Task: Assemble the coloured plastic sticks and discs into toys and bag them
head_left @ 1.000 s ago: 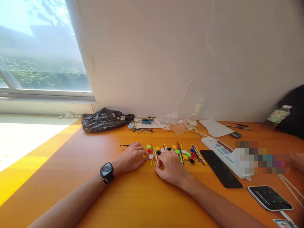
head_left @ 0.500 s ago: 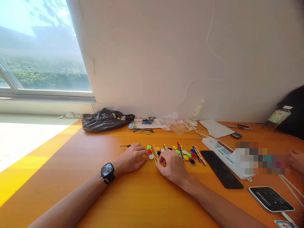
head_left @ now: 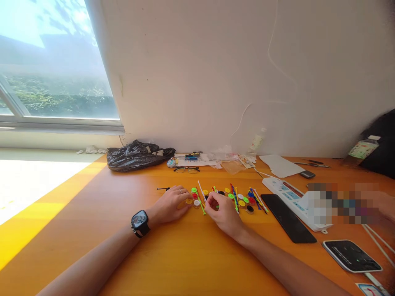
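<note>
One white stick [head_left: 201,189], pinched in the right hand [head_left: 224,213]. Left hand [head_left: 170,205] beside a yellow disc [head_left: 189,201], its grip unclear.

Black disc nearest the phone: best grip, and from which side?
Probably a fingertip pinch across the round rim of the black disc, from the near side: its face points up, and a yellow disc and coloured sticks flank it left and right.
</note>
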The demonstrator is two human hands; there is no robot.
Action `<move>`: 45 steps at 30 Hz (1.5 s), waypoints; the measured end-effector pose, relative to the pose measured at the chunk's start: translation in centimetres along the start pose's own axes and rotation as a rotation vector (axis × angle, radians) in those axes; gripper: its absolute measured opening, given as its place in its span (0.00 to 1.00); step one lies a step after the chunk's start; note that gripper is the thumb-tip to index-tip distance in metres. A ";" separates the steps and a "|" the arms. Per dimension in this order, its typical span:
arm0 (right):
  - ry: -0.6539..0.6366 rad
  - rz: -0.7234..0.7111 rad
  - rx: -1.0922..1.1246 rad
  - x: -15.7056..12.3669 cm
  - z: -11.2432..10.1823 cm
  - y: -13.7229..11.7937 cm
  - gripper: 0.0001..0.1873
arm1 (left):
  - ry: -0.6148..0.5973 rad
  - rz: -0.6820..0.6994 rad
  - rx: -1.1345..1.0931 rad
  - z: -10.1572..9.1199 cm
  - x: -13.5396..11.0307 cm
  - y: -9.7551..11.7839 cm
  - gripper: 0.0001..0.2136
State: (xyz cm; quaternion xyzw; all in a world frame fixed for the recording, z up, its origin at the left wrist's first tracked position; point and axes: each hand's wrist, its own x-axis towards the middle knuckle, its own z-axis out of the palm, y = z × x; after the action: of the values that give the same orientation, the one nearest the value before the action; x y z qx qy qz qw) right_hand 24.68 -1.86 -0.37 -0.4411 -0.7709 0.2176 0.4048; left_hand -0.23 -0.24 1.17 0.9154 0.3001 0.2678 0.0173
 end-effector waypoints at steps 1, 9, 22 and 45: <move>-0.004 0.003 0.011 0.0 0.0 0.0 0.08 | -0.005 0.003 -0.003 0.0 0.0 0.1 0.08; 0.048 -0.007 0.037 -0.1 0.0 -0.4 0.06 | -0.003 0.014 -0.007 0.7 0.2 0.5 0.07; 0.176 -0.082 -0.011 0.2 -0.3 -0.6 0.17 | 0.100 -0.044 -0.170 0.3 0.1 1.2 0.06; 0.014 -0.224 0.024 -1.0 -2.6 -2.1 0.12 | 0.215 -0.610 -1.108 1.1 -0.5 6.3 0.20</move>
State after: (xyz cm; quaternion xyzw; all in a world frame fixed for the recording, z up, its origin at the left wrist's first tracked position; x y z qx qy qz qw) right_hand 26.02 -3.90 2.15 -0.3487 -0.8099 0.1771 0.4372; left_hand 3.40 -5.50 1.21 0.6123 0.3643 0.4567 0.5327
